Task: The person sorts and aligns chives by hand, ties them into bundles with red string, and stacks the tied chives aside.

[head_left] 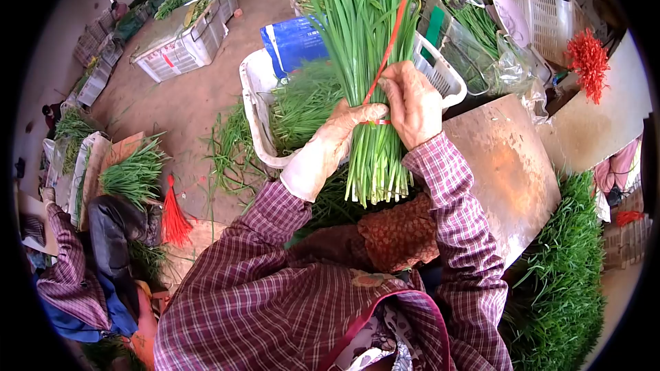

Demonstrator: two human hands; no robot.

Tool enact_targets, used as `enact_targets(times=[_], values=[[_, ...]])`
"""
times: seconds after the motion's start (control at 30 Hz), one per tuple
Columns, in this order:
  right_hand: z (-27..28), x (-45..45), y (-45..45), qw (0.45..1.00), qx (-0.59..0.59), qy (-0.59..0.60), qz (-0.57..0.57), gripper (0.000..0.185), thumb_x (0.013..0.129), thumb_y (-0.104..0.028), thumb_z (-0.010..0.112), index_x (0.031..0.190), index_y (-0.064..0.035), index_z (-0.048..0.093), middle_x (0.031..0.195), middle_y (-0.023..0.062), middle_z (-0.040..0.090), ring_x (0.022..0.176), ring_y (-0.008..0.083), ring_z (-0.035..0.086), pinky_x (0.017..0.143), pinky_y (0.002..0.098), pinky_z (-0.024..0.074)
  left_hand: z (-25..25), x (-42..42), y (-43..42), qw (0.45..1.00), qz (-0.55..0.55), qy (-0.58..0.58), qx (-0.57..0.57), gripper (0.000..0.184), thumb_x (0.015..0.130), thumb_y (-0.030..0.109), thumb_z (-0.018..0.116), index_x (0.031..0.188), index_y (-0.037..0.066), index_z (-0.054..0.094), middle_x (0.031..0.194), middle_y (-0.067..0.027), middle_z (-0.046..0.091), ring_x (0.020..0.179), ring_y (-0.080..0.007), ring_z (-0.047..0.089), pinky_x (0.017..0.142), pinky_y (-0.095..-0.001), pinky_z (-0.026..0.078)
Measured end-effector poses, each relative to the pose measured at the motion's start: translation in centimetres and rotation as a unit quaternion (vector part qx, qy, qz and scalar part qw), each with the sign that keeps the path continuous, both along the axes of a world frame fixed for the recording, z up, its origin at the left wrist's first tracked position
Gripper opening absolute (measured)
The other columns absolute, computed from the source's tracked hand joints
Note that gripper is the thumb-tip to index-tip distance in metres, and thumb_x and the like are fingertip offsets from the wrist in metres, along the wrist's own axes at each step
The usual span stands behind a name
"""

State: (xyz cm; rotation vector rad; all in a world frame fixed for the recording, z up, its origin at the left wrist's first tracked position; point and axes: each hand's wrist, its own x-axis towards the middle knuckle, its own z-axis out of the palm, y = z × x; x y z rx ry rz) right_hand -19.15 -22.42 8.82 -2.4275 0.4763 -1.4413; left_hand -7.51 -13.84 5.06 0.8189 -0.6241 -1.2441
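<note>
The left hand point(337, 130) closes around one bunch of green stalks point(364, 41), held upright over the near edge of a white basket point(258, 120). The right hand point(412, 106) pinches a red strip point(393, 38) that crosses the bunch at its banded part. Right of them lies one bare board point(502, 165), its edge beside piled greens point(564, 282). A blue package point(299, 45) in the basket bears white print, too small to read. Beyond, open floor point(240, 20) separates the basket from a white crate point(182, 55).

Head-worn wide view, facing forward and down, hands close below
</note>
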Motion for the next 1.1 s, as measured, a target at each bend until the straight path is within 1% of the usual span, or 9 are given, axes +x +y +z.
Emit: enact_targets(times=[0.2, 0.37, 0.43, 0.47, 0.5, 0.53, 0.57, 0.87, 1.1], values=[[1.6, -0.8, -2.5, 0.863, 0.411, -0.225, 0.191, 0.010, 0.089, -0.015, 0.060, 0.089, -0.0051, 0.056, 0.079, 0.0006, 0.063, 0.052, 0.0036, 0.044, 0.047, 0.0176, 0.0378, -0.9, 0.1, -0.2, 0.998, 0.017, -0.026, 0.060, 0.061, 0.071, 0.019, 0.075, 0.121, 0.002, 0.044, 0.103, -0.0069, 0.054, 0.095, -0.0178, 0.055, 0.083, -0.0341, 0.051], [4.0, -4.4, -2.2, 0.804, 0.501, -0.052, 0.316, 0.025, 0.093, -0.026, 0.053, 0.098, -0.0032, 0.061, 0.085, 0.0020, 0.062, 0.066, 0.0039, 0.053, 0.058, 0.0177, 0.0430, -0.5, -0.1, 0.0, 0.997, 0.036, -0.042, 0.047, 0.057, 0.076, 0.023, 0.072, 0.122, 0.002, 0.046, 0.109, -0.0080, 0.054, 0.102, -0.0182, 0.053, 0.087, -0.0337, 0.049], [2.8, -3.7, -1.6, 0.955, 0.245, 0.016, 0.168, 0.018, 0.089, -0.019, 0.060, 0.091, -0.0024, 0.066, 0.081, 0.0042, 0.066, 0.064, 0.0101, 0.059, 0.056, 0.0243, 0.0468, 1.4, -0.8, 0.8, 0.998, 0.030, -0.023, 0.053, 0.056, 0.077, 0.025, 0.071, 0.122, 0.002, 0.047, 0.112, -0.0086, 0.054, 0.104, -0.0184, 0.053, 0.089, -0.0337, 0.047], [2.5, -3.5, -1.3, 0.973, 0.204, 0.074, 0.082, 0.015, 0.086, -0.016, 0.062, 0.091, -0.0022, 0.066, 0.080, 0.0066, 0.066, 0.066, 0.0131, 0.061, 0.058, 0.0279, 0.0475, 2.9, -1.5, 1.6, 0.999, 0.019, -0.019, 0.040, 0.056, 0.078, 0.027, 0.071, 0.123, 0.002, 0.047, 0.114, -0.0092, 0.053, 0.107, -0.0183, 0.051, 0.092, -0.0334, 0.045], [2.2, -3.2, -0.5, 0.979, 0.184, 0.051, 0.076, 0.011, 0.082, -0.012, 0.064, 0.090, -0.0048, 0.066, 0.077, 0.0083, 0.065, 0.066, 0.0167, 0.063, 0.059, 0.0299, 0.0479, 3.6, -1.8, 1.9, 1.000, 0.008, -0.015, 0.026, 0.056, 0.079, 0.028, 0.070, 0.124, 0.003, 0.048, 0.116, -0.0099, 0.053, 0.111, -0.0182, 0.049, 0.095, -0.0332, 0.043], [1.8, -2.8, -0.2, 0.985, 0.153, 0.054, 0.053, 0.011, 0.081, -0.011, 0.064, 0.090, -0.0061, 0.066, 0.077, 0.0077, 0.064, 0.067, 0.0196, 0.064, 0.060, 0.0313, 0.0485, 1.9, -1.1, 0.3, 1.000, 0.017, -0.008, 0.014, 0.050, 0.081, 0.029, 0.068, 0.118, 0.000, 0.050, 0.101, -0.0109, 0.059, 0.085, -0.0166, 0.062, 0.069, -0.0300, 0.056], [1.3, -2.4, 0.0, 0.990, 0.122, 0.058, 0.031, 0.010, 0.079, -0.010, 0.064, 0.089, -0.0075, 0.066, 0.077, 0.0072, 0.064, 0.068, 0.0225, 0.064, 0.061, 0.0327, 0.0492, 1.4, -0.9, -0.1, 1.000, 0.018, -0.008, 0.015, 0.050, 0.081, 0.029, 0.068, 0.118, 0.000, 0.050, 0.101, -0.0109, 0.059, 0.085, -0.0166, 0.062, 0.069, -0.0300, 0.056], [0.3, -2.0, 0.1, 0.987, -0.057, 0.119, -0.095, 0.020, 0.077, -0.011, 0.062, 0.096, -0.0139, 0.066, 0.072, 0.0043, 0.052, 0.074, 0.0223, 0.060, 0.058, 0.0347, 0.0494, -0.4, -0.4, -0.8, 0.995, 0.053, -0.068, 0.040, 0.067, 0.076, 0.028, 0.071, 0.130, 0.002, 0.040, 0.122, -0.0125, 0.049, 0.115, -0.0205, 0.044, 0.097, -0.0352, 0.037], [0.3, -2.2, 0.2, 0.980, -0.114, 0.112, -0.114, 0.013, 0.075, -0.012, 0.064, 0.088, -0.0127, 0.064, 0.074, 0.0027, 0.054, 0.078, 0.0217, 0.060, 0.059, 0.0348, 0.0499, -0.8, -0.5, -0.8, 0.992, 0.053, -0.091, 0.067, 0.070, 0.075, 0.030, 0.071, 0.130, 0.002, 0.039, 0.123, -0.0128, 0.049, 0.117, -0.0216, 0.042, 0.101, -0.0360, 0.028]])
